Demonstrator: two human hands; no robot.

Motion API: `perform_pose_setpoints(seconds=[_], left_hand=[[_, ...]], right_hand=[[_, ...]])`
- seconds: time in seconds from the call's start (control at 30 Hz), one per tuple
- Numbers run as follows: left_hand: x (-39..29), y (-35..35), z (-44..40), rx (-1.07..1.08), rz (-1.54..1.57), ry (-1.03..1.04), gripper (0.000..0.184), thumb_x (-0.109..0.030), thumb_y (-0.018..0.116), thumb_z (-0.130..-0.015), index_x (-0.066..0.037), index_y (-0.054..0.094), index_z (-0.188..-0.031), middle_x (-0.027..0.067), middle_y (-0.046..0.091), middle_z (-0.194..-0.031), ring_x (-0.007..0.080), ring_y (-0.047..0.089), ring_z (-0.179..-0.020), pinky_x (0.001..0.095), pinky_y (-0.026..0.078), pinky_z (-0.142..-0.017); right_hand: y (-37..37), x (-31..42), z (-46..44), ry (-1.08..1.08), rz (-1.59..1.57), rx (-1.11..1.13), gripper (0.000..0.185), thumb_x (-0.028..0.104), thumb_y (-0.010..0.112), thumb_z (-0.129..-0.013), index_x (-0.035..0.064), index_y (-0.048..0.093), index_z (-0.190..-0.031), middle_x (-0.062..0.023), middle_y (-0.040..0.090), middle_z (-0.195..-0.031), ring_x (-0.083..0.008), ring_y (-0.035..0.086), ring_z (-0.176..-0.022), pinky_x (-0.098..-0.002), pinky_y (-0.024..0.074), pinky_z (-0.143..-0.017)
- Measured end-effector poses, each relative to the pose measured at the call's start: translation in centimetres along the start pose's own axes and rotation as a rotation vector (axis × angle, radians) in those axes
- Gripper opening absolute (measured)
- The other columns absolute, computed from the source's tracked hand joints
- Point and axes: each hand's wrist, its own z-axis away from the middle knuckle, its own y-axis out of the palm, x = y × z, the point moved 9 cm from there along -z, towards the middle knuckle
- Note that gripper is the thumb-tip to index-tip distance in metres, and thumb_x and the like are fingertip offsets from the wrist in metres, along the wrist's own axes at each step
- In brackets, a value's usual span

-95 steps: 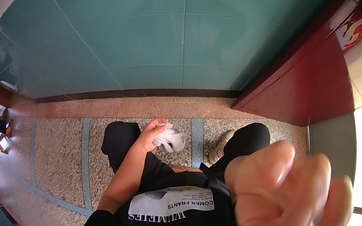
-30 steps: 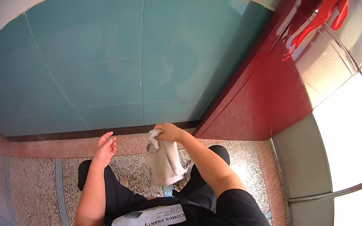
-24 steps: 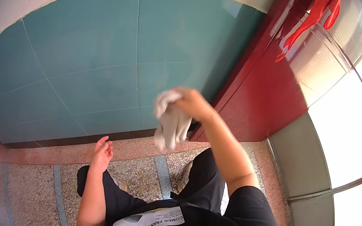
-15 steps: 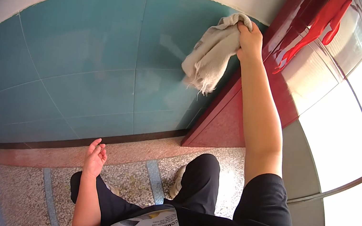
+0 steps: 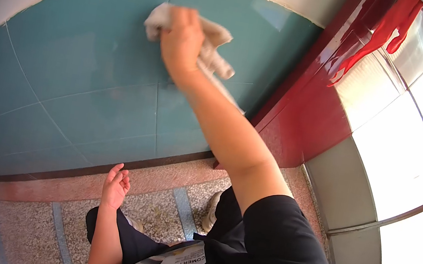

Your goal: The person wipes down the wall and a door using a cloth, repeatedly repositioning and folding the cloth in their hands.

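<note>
My right hand point(image 5: 181, 45) grips a pale grey-beige cloth point(image 5: 218, 40) against or very close to the teal tiled wall point(image 5: 96, 49), near its upper middle. The cloth bunches at the fingers and trails down to the right; both hand and cloth are blurred by motion. Lower down, my left hand point(image 5: 116, 186) hangs in the air above my knee, its fingers loosely curled and apart with nothing in them.
A red door frame point(image 5: 283, 111) borders the wall on the right, with a red ribbon-like decoration point(image 5: 377, 42) hanging there. Beyond it are bright glass panes point(image 5: 406, 149). Underfoot is a speckled floor point(image 5: 152, 209) with blue-grey strips. Dark skirting point(image 5: 97, 168) lines the wall's base.
My right hand has swept the cloth left along the tiles, away from the red frame to the wall's middle. My left hand has barely moved.
</note>
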Motion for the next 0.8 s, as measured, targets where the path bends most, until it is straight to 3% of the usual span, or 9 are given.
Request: perform_pose_setpoints(seconds=[0.13,0.2,0.27,0.33,0.47,0.53,0.63,0.73,0.8], left_hand=[[0.6,-1.0,0.2,-0.061,-0.018,0.008,0.038,-0.015,0.057,-0.082,-0.012,0.044,-0.117,-0.0005,0.054,-0.095,0.0073,0.051,-0.078,0.0224,0.042,-0.069],[0.8,-1.4,0.5,-0.097,-0.037,0.007,0.037,-0.014,0.056,-0.082,-0.012,0.044,-0.117,-0.0004,0.055,-0.096,0.0068,0.051,-0.079,0.0220,0.042,-0.069],[0.9,-1.9,1.1,-0.123,-0.107,0.002,0.035,-0.013,0.055,-0.083,-0.012,0.045,-0.116,-0.0006,0.055,-0.095,0.0063,0.052,-0.078,0.0217,0.042,-0.068],[1.2,-2.8,1.2,-0.107,-0.134,-0.004,0.034,-0.014,0.054,-0.083,-0.013,0.046,-0.116,-0.0016,0.056,-0.095,0.0062,0.051,-0.077,0.0217,0.042,-0.068],[1.2,-3.0,1.7,-0.134,-0.215,-0.018,0.033,-0.014,0.055,-0.083,-0.012,0.046,-0.114,-0.0012,0.057,-0.091,0.0051,0.052,-0.073,0.0196,0.042,-0.062],[1.3,-3.1,1.9,-0.137,-0.283,-0.029,0.033,-0.016,0.055,-0.083,-0.014,0.047,-0.114,-0.0022,0.057,-0.094,0.0056,0.052,-0.075,0.0208,0.042,-0.064],[1.3,-2.6,2.5,-0.151,-0.354,-0.008,0.031,-0.015,0.056,-0.082,-0.014,0.048,-0.112,-0.0012,0.057,-0.093,0.0055,0.052,-0.074,0.0201,0.042,-0.063],[2.9,-2.5,3.5,-0.160,-0.468,0.015,0.029,-0.013,0.056,-0.082,-0.012,0.050,-0.110,-0.0002,0.056,-0.093,0.0053,0.051,-0.074,0.0197,0.041,-0.063],[3.7,-1.4,4.3,-0.160,-0.614,0.032,0.025,-0.009,0.055,-0.082,-0.010,0.051,-0.106,0.0008,0.056,-0.091,0.0055,0.050,-0.074,0.0192,0.041,-0.062]], right_hand=[[5.6,0.5,11.9,-0.159,0.059,0.427,0.026,0.002,0.056,-0.063,0.0088,0.053,-0.088,-0.0098,0.052,-0.089,-0.0294,0.056,-0.078,-0.0417,0.0457,-0.066],[8.7,-2.8,21.8,0.113,0.040,0.843,0.024,0.006,0.057,-0.066,0.0101,0.055,-0.089,-0.0103,0.054,-0.089,-0.0297,0.057,-0.078,-0.0400,0.0460,-0.066],[6.9,-4.6,29.5,0.348,-0.372,0.893,0.015,0.011,0.057,-0.067,0.0063,0.057,-0.082,-0.0125,0.060,-0.082,-0.0282,0.059,-0.075,-0.0366,0.0472,-0.063],[5.3,-6.4,36.8,0.798,-0.193,0.912,0.018,0.017,0.058,-0.068,0.0055,0.059,-0.082,-0.0155,0.062,-0.080,-0.0307,0.059,-0.079,-0.0370,0.0466,-0.068],[0.1,-2.1,40.7,0.933,-0.251,1.184,0.028,0.018,0.062,-0.070,0.0051,0.059,-0.095,-0.0162,0.061,-0.088,-0.0295,0.059,-0.084,-0.0349,0.0456,-0.074],[-2.6,0.8,39.6,1.190,-0.601,1.145,0.026,0.011,0.059,-0.075,0.0020,0.057,-0.100,-0.0133,0.061,-0.093,-0.0231,0.059,-0.086,-0.0322,0.0464,-0.076],[-4.4,3.2,39.6,1.661,-1.663,0.809,0.024,0.002,0.051,-0.082,0.0007,0.052,-0.106,-0.0098,0.057,-0.101,-0.0190,0.058,-0.085,-0.0294,0.0484,-0.079],[-5.9,-5.2,42.7,0.910,-0.119,1.124,0.028,0.008,0.055,-0.078,0.0027,0.053,-0.105,-0.0147,0.061,-0.090,-0.0240,0.059,-0.083,-0.0346,0.0473,-0.073],[-7.0,-5.0,41.4,0.923,-0.179,0.977,0.030,0.009,0.055,-0.076,0.0031,0.053,-0.105,-0.0155,0.061,-0.087,-0.0250,0.059,-0.083,-0.0350,0.0464,-0.073]])
